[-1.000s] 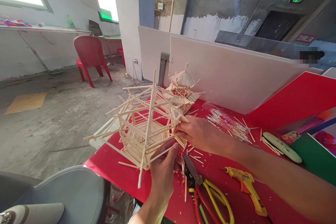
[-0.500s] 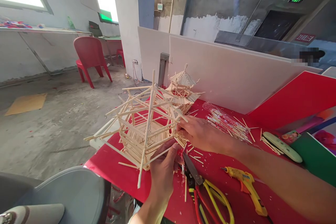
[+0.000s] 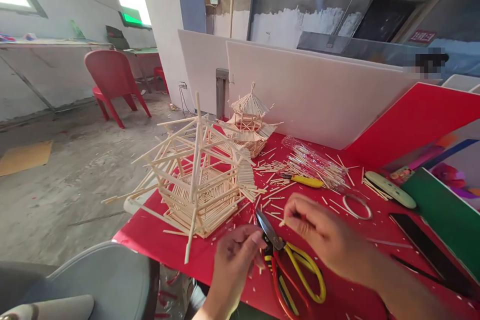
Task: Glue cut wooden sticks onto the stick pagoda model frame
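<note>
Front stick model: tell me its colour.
The front stick model is pale tan, best seen in the head view.

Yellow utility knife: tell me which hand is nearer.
Right. The right hand is just on the near side of the yellow utility knife; the left hand is farther off, left of it.

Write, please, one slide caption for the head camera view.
Left hand and right hand near yellow-handled scissors, beside an open wooden-stick frame, with a roofed stick pagoda behind.

Whether the left hand (image 3: 237, 252) holds anything is hidden; the right forearm (image 3: 386, 270) blurs.
</note>
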`<state>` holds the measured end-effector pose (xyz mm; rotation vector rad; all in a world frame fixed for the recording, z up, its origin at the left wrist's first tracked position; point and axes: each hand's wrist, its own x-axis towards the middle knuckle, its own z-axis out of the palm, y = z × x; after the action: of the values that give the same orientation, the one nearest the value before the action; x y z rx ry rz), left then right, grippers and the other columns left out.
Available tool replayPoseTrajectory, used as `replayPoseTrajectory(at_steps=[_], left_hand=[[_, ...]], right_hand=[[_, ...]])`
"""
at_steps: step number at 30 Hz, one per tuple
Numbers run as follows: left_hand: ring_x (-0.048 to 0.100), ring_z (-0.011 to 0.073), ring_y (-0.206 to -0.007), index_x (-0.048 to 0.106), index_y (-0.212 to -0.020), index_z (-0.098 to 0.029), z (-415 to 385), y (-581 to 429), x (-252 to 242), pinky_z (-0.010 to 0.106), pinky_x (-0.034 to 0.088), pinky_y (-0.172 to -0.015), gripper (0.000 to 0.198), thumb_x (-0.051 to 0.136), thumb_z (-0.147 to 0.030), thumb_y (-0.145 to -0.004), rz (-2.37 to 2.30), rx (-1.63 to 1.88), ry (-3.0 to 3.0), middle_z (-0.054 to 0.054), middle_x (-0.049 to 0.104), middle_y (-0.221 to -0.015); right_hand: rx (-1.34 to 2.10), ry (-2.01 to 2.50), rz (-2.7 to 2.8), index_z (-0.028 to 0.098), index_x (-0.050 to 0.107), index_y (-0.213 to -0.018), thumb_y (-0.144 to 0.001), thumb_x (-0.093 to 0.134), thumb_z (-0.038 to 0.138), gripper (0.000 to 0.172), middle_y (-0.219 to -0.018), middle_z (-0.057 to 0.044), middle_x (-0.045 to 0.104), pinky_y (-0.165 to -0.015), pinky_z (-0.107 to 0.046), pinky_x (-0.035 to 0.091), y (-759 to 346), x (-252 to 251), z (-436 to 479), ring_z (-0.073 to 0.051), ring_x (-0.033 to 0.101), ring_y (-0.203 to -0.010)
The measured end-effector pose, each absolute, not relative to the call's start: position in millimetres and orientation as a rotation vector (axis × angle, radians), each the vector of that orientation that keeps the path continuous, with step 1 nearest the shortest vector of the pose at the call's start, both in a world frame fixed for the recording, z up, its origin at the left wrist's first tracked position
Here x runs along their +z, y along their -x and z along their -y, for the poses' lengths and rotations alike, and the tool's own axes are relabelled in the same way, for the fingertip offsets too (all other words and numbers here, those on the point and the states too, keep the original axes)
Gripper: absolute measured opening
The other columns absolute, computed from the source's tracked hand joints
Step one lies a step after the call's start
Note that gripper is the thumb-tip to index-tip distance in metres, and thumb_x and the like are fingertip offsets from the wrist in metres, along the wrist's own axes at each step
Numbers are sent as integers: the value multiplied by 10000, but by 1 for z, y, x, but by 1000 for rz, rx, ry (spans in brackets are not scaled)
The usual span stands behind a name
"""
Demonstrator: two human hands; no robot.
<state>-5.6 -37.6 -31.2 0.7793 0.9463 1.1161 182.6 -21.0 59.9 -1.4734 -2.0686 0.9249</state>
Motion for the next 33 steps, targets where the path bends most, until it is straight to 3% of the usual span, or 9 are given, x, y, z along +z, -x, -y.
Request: replayPoseTrajectory(at_steps=[2, 6, 12, 19, 27, 33], left_hand=[[568, 101, -450, 737, -894, -136, 45, 0, -30, 175, 349, -381, 348, 718, -472, -804, -861, 995, -910, 57, 689, -673], [508, 79, -431, 716, -747, -137, 50, -10, -23, 167, 372, -410, 340, 662, -454, -859, -884, 959, -1074, 13, 598, -535], [553, 112, -507, 712, -743, -145, 53, -11, -11, 210, 467, -496, 289, 720, -427, -802, -916, 983, -1077, 30, 616, -625], [528, 124, -511, 717, -738, -154, 50, -3, -11, 217, 424, -486, 257, 646, -373, -852, -982, 1020, -1270, 30, 592, -628], [474, 126, -568, 716, -736, -170, 38, 13, -6, 220, 346, -521, 230, 574, -258, -893, -1032, 855, -1700, 15, 566, -615], [481, 133, -551, 716, -730, -162, 35, 14, -10, 226, 373, -508, 237, 584, -290, -879, -1088, 982, -1581, 27, 584, -614]], right_hand=[[943, 1522, 2027, 239, 493, -855, -1019, 388, 324, 213, -861, 5, 570, -708, -253, 448, -179, 39, 42, -140, 561, -784], [872, 1543, 1944, 228, 479, -823, -1011, 385, 267, 214, -862, -3, 578, -752, -267, 456, -174, 16, 56, -144, 574, -805], [830, 1498, 1963, 226, 517, -834, -993, 451, 239, 173, -867, -2, 608, -722, -266, 473, -180, 20, 56, -148, 600, -801], [751, 1388, 2074, 237, 634, -984, -1006, 477, 264, 161, -925, -14, 663, -733, -262, 495, -180, 18, 56, -147, 636, -818], [613, 1282, 2353, 221, 702, -913, -954, 558, 201, 151, -819, -5, 691, -688, -254, 471, -184, 32, 41, -140, 636, -745], [606, 1325, 2096, 206, 693, -866, -908, 628, 201, 77, -804, -4, 688, -690, -243, 501, -171, 24, 39, -138, 641, -742]])
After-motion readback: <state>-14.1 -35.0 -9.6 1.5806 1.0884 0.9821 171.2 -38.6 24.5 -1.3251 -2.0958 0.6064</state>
